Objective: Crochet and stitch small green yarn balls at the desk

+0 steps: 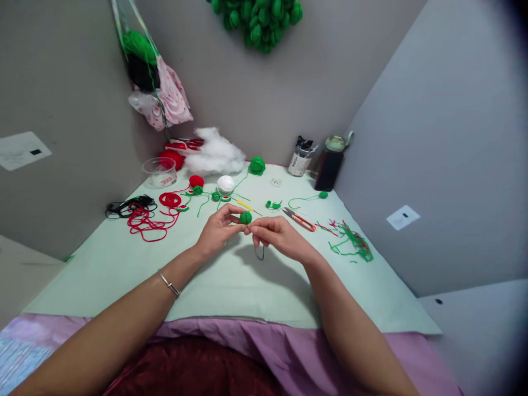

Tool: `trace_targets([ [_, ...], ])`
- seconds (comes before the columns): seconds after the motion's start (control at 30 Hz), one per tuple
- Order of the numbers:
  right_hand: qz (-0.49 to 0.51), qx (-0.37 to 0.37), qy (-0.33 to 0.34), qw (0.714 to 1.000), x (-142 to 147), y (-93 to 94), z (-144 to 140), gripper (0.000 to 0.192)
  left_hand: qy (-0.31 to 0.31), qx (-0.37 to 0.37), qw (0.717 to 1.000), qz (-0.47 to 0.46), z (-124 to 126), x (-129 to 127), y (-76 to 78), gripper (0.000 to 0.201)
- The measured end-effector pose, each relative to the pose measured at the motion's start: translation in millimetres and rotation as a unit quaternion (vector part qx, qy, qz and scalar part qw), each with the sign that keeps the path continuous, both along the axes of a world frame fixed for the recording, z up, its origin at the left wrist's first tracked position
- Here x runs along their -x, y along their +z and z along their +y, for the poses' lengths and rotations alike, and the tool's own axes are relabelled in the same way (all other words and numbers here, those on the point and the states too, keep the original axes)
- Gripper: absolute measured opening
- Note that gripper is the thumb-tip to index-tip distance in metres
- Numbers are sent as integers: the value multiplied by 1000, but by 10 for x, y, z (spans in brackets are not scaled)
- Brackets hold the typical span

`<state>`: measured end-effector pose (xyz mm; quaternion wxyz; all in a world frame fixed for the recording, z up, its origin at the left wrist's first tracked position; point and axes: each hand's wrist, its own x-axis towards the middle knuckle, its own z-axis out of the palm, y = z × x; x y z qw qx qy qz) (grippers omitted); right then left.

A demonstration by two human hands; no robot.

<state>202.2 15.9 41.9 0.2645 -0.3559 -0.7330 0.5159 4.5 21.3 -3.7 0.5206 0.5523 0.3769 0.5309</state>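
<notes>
Here, two bare hands pinch a small green crocheted ball (pixel 246 218) just above a pale green table (pixel 124 275).

The left hand (pixel 217 230) closes its fingertips on the ball's left side; the right hand (pixel 277 235) is pinched shut at its right side, on what I cannot tell — a dark loop hangs beneath. The ball is roundish, so no long axis shows. Steady, light pinches would likely keep its shape. Farther back lie orange snips (pixel 301 220), red yarn (pixel 146 223) and white stuffing (pixel 214 154).

Green yarn cluster (pixel 256 21) cut off by top edge; jar label (pixel 295 163) illegible.
</notes>
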Motion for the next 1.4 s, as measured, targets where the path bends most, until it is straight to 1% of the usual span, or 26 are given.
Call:
trace_targets([
  [0.1, -48, -29, 46, 997, 1, 15, -36, 33, 33, -4, 999, -23, 6, 44, 33, 38],
  [0.13, -52, -36, 51, 997, -15, 15, -27, 33, 44, -10, 999, -27, 11, 58, 39, 38],
  [0.17, -50, -41, 41, 997, -39, 15, -9, 33, 54, -19, 998, -29, 18, 71, 41, 37],
  [0.2, -44, -48, 13, 998, -66, 14, 15, 33, 61, -29, 997, -30, 27, 82, 40, 37],
  [0.23, -38, -61, -30, 997, -96, 14, 42, 34, 66, -39, 997, -30, 35, 91, 37, 37],
  [0.3, -35, -94, -130, 986, -147, 14, 93, 36, 68, -48, 996, -35, 49, 103, 25, 37],
  [0.33, -34, -108, -170, 979, -163, 15, 111, 37, 67, -47, 996, -37, 53, 105, 20, 37],
  [0.37, -31, -115, -191, 974, -169, 15, 122, 37, 66, -44, 996, -41, 54, 106, 16, 38],
  [0.4, -22, -113, -192, 975, -166, 15, 125, 37, 65, -39, 996, -45, 52, 103, 15, 38],
  [0.43, -9, -100, -175, 979, -151, 13, 120, 35, 63, -32, 996, -51, 48, 99, 17, 39],
  [0.53, 54, -36, -95, 993, -56, -7, 70, 30, 53, -16, 996, -68, 26, 78, 41, 38],
  [0.6, 87, -4, -69, 994, 27, -33, 27, 29, 50, -11, 996, -75, 9, 64, 64, 37],
  [0.67, 99, 16, -78, 992, 100, -65, -4, 26, 52, -7, 996, -75, -4, 55, 82, 36],
  [0.73, 99, 20, -103, 990, 148, -98, -15, 22, 56, -3, 996, -73, -12, 51, 88, 35],
  [0.8, 89, -13, -136, 987, 170, -125, -8, 21, 57, -3, 996, -73, -11, 48, 81, 34],
  [0.9, 62, -98, -190, 975, 174, -152, 13, 17, 57, -12, 996, -74, -2, 42, 55, 35],
  [0.97, 54, -123, -206, 969, 175, -161, 19, 16, 56, -16, 996, -73, 4, 38, 40, 36],
  [1.27, 66, -105, -208, 970, 206, -142, -5, 14, 60, -19, 995, -84, 18, 34, 25, 35],
  [1.4, 79, -76, -203, 973, 227, -142, -3, 17, 57, -17, 995, -85, 13, 31, 29, 36],
])
